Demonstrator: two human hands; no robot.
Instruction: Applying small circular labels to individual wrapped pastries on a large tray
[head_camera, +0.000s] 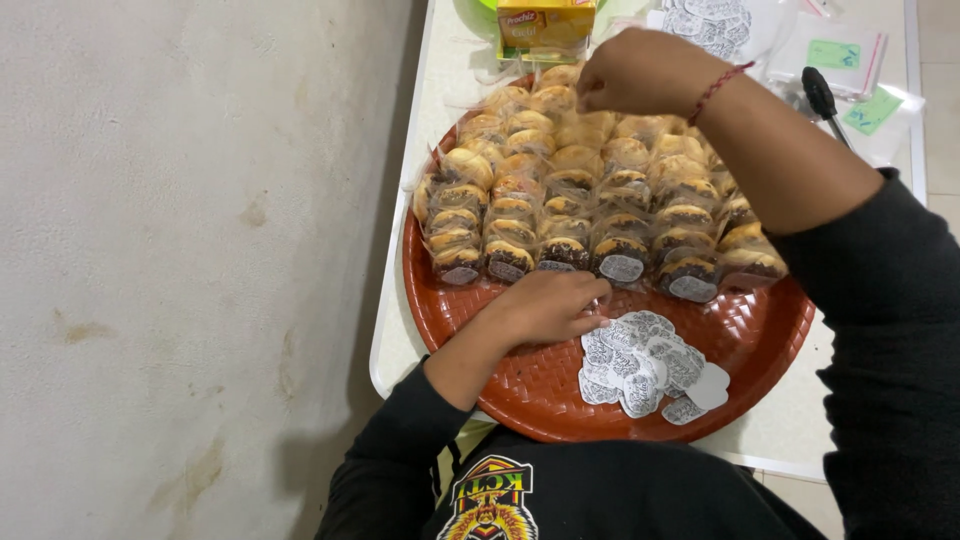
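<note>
Closest to the person, a loose heap of white heart-shaped stickers (645, 365) lies on the near part of a round, woven, reddish-brown tray (500, 375). The left hand (548, 305) rests just beside that heap, fingers curled down at its edge; I cannot tell whether they pinch a sticker. Beyond it, rows of cellophane-wrapped cookie packs (590, 205) fill the tray. At the far row, the right hand (640, 70) is clenched over 1 pack. Behind stands a yellow box (546, 28).
</note>
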